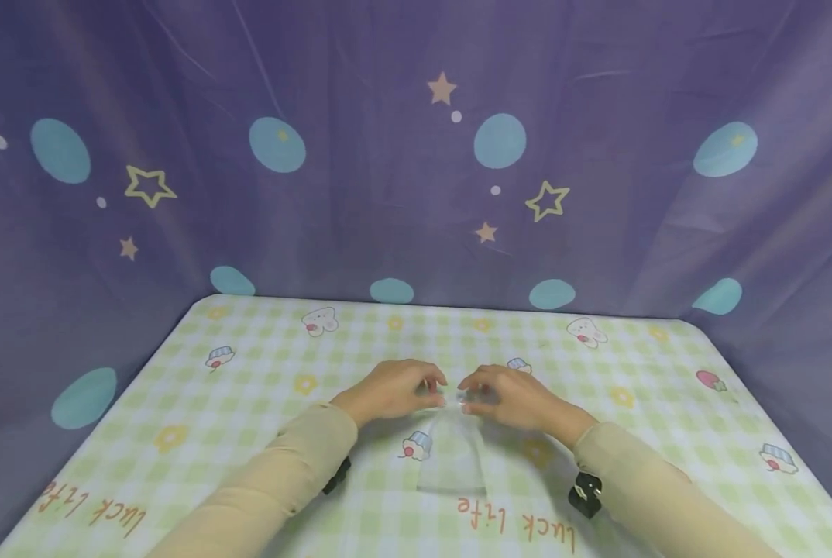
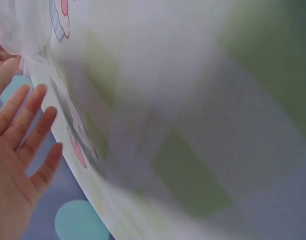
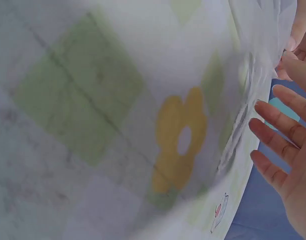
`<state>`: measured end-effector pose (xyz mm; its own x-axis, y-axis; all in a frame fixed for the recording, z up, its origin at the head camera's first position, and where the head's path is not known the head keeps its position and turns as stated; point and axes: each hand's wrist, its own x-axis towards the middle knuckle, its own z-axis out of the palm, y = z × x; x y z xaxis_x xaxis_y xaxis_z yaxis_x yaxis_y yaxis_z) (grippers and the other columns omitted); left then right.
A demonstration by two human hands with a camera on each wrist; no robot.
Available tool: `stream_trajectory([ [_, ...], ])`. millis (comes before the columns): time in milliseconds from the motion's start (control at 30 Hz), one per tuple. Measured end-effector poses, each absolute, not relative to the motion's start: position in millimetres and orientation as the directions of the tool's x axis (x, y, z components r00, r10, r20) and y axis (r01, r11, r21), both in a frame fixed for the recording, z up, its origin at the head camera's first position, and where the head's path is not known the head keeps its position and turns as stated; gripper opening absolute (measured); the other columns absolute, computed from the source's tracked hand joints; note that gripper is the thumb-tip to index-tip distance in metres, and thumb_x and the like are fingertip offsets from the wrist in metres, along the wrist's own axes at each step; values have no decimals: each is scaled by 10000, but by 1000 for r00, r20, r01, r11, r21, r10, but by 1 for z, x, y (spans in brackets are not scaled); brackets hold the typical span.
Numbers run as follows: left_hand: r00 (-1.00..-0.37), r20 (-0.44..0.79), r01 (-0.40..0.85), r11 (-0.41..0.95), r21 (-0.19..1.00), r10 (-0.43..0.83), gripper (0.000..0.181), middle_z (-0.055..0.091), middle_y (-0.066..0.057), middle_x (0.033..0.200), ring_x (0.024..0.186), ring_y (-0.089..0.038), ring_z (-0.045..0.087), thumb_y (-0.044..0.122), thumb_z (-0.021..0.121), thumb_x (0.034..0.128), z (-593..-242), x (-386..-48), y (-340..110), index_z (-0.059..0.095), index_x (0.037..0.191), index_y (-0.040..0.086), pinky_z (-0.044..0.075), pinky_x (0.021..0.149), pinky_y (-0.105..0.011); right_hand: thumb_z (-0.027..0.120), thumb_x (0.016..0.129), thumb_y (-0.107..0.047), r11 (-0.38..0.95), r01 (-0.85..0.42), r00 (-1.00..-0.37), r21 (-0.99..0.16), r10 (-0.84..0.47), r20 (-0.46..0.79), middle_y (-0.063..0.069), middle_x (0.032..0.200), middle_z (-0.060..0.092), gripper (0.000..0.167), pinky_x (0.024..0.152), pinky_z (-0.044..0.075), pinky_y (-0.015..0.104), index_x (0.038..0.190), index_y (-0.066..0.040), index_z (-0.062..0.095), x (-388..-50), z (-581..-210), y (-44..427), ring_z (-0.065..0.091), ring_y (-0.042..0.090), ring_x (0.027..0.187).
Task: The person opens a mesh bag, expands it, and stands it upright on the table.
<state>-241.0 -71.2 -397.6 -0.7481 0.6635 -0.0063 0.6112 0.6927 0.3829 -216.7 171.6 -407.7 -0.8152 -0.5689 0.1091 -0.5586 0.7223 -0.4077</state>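
Purple curtain: hangs behind and to both sides of the desk, printed with turquoise ovals, pale dots and stars (image 1: 388, 201).
Desk: rounded far corners, standing before the curtain (image 1: 249, 403).
Checked tablecloth: green and white over the desk, with flowers, cupcakes, bears and upside-down "Luck Life" lettering (image 1: 639, 360).
Cream sleeves: one on each forearm, reaching in from the near edge (image 1: 249, 488).
Clear plastic bag: at mid-desk between the hands, narrow and bunched at its far end, wider toward the person, just above the lettering (image 1: 451, 461).
Left hand: thumb and fingertips pinch the bag's far end; the remaining fingers are spread (image 1: 391, 389).
Right hand: pinches the same end from the other side, remaining fingers likewise spread, fingertips near the left's (image 1: 510, 397).
Black wrist devices: one beneath each wrist (image 1: 586, 494).
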Motion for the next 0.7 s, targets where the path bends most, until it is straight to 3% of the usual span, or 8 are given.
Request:
stream_trajectory([
  [400, -825, -91, 501, 797, 339, 558, 211, 576, 164, 801, 847, -82, 504, 432, 704, 909, -400, -235, -59, 769, 990, 248, 445, 764, -325, 753, 871, -390, 732, -577, -808, -362, -578, 118, -114, 949, 646, 296, 746, 513, 312, 1083, -186, 725, -213, -413, 165, 627, 87, 862],
  [700, -848, -83, 448, 791, 416, 524, 137, 636, 187, 807, 862, -88, 537, 378, 749, 880, -399, -233, -54, 768, 967, 274, 463, 800, -382, 801, 830, -340, 754, -572, -818, -323, -553, 158, -123, 877, 623, 232, 676, 479, 287, 998, -205, 715, -210, -413, 160, 574, 61, 770],
])
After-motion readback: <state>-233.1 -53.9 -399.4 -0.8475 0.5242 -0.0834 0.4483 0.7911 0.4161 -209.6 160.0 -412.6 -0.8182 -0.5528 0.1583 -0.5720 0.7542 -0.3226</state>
